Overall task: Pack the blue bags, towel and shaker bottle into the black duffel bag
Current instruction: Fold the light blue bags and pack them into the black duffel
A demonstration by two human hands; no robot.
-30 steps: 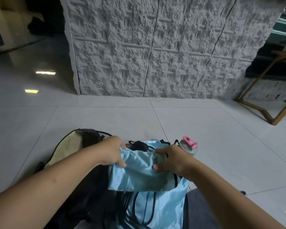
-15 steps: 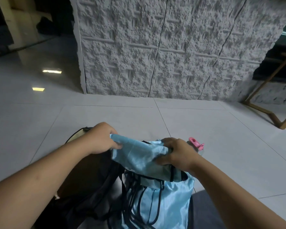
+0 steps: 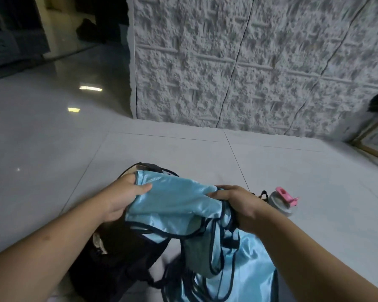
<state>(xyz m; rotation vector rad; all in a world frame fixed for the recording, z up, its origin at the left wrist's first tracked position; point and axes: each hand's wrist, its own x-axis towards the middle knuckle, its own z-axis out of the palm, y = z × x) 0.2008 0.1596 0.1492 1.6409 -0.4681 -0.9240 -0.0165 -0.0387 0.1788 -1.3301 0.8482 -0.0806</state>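
Left hand (image 3: 120, 198) and right hand (image 3: 238, 205) gripped the blue bag (image 3: 175, 203) (fingers curled), above the black duffel bag (image 3: 118, 258).

Left hand (image 3: 120, 198) and right hand (image 3: 238, 205) gripping blue bag (image 3: 175, 203) above black duffel bag (image 3: 118, 258), shaker bottle (image 3: 282, 202) nearby

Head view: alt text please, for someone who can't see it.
Both hands, left hand and right hand, grip a folded blue bag above an open black duffel bag on the tiled floor. A pink-lidded shaker bottle stands right of them.
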